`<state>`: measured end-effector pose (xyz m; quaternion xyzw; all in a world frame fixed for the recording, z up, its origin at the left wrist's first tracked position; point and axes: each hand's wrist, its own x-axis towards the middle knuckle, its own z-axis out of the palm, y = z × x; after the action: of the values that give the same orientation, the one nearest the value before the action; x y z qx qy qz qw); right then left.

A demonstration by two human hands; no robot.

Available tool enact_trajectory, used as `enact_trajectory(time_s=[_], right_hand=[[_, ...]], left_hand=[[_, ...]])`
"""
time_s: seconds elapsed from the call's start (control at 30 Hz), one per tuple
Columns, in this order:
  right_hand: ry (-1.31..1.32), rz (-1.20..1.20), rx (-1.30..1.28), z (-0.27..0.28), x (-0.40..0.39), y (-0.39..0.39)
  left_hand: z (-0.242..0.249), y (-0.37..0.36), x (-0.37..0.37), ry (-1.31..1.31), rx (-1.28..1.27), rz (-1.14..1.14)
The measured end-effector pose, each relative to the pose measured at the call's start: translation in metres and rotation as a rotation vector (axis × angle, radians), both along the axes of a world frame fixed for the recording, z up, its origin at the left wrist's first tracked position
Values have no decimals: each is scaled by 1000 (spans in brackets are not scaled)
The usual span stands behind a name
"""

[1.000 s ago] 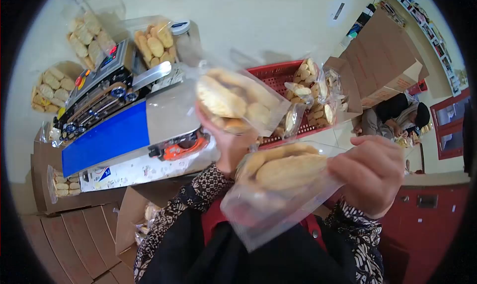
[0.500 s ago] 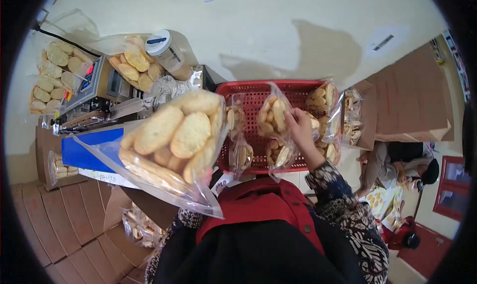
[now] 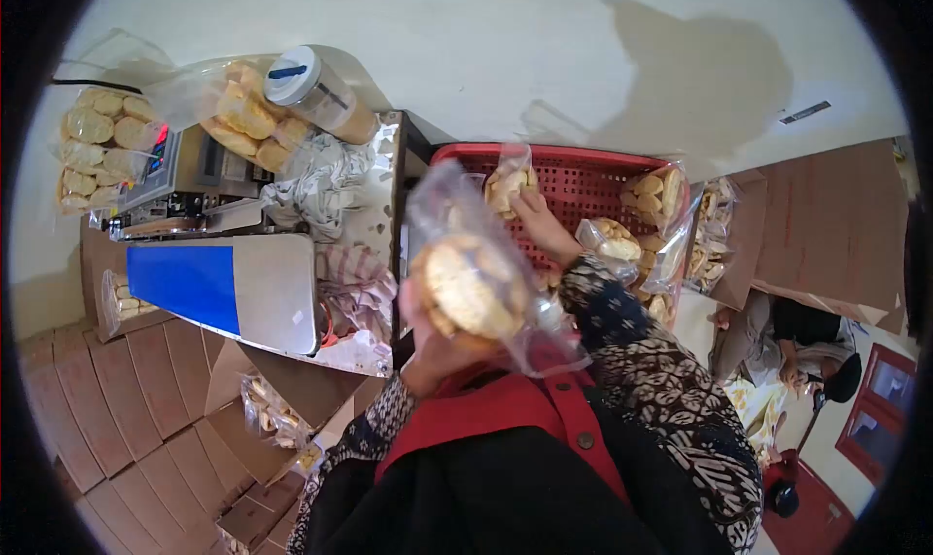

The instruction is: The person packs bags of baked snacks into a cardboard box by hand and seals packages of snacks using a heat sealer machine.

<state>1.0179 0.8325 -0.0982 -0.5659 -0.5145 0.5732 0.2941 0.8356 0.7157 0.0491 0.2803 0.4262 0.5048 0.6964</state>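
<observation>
My left hand (image 3: 432, 351) grips a clear bag of bread slices (image 3: 471, 288), held up close to the camera in front of the red apron and blurred by motion. Beyond it stands a red plastic basket (image 3: 588, 188) against the wall. Inside the basket, toward its left end, my right hand (image 3: 546, 228) has its fingers closed on a smaller bag of bread slices (image 3: 505, 188). More filled bags (image 3: 653, 200) lie along the basket's right end, and another bag (image 3: 610, 239) lies beside my right wrist. The held bag hides part of the basket's left side.
At left, a metal table bears a scale (image 3: 185, 171), a lidded container (image 3: 321, 93), bread bags (image 3: 243, 118), cloths (image 3: 321, 186) and a blue-and-grey board (image 3: 277, 288). Cardboard boxes (image 3: 117, 390) stand lower left; an open carton (image 3: 826, 215) is right. Two people (image 3: 807, 341) work at far right.
The large bag in my left hand has moved right and turned, uncovering the board and cloths. My right hand has shifted left with the smaller bag inside the basket.
</observation>
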Motion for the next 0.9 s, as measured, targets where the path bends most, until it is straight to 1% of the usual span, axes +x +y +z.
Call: enact_trajectory(time_s=[0.03, 0.07, 0.1, 0.13, 0.17, 0.23, 0.27, 0.3, 0.33, 0.37, 0.43, 0.47, 0.5, 0.53, 0.57, 0.63, 0.67, 0.73, 0.77, 0.8, 0.83, 0.87, 0.9], right_hand=[[515, 77, -241, 33, 18, -9], [784, 19, -549, 104, 36, -28], [977, 111, -403, 130, 51, -46], [877, 152, -250, 166, 69, -62], [871, 136, -246, 166, 86, -79], [529, 276, -79, 162, 110, -108], [525, 261, -78, 156, 109, -120], [504, 53, -190, 144, 104, -130], [482, -156, -304, 131, 99, -138], [483, -169, -306, 117, 92, -142], [600, -482, -339, 97, 73, -145], [600, -488, -347, 98, 65, -140], [579, -587, -396, 98, 58, -129], [557, -686, -446, 102, 47, -120], [550, -708, -359, 122, 35, -114], [338, -674, -9, 108, 12, -113], [346, -676, -15, 106, 9, -116], [553, -888, -111, 104, 4, -119], [559, -888, -108, 103, 3, -120], [556, -904, -98, 104, 4, -125], [549, -919, -92, 105, 6, -132], [529, -922, -208, 115, 11, -134], [526, -917, -207, 114, 14, -138]], left_hand=[[-3, 4, 6, -8, -7, -9], [-9, 16, 16, 241, 309, -71], [-15, 27, 26, 488, 628, -134], [-21, 34, 33, 729, 953, -195], [-26, 38, 38, 715, 956, -206], [-40, 41, 47, 731, 919, -498], [-56, 42, 52, 705, 905, -604], [-71, 46, 53, 695, 911, -616], [-83, 50, 53, 749, 957, -691], [-89, 55, 53, 802, 1002, -767], [-79, 67, 54, 834, 1034, -745], [-70, 70, 49, 993, 873, -833], [-61, 71, 44, 1149, 703, -917], [-42, 72, 43, 1246, 654, -937], [-41, 68, 38, 1247, 647, -949], [-38, 69, 28, 1270, 662, -777], [-39, 64, 25, 1277, 657, -784], [-41, 50, 25, 1193, 532, -715], [-42, 46, 26, 1149, 475, -675], [-41, 38, 26, 1148, 395, -735], [-43, 28, 26, 1148, 389, -737], [-49, 18, 25, 1134, 398, -775], [-56, 10, 26, 1119, 411, -808]])
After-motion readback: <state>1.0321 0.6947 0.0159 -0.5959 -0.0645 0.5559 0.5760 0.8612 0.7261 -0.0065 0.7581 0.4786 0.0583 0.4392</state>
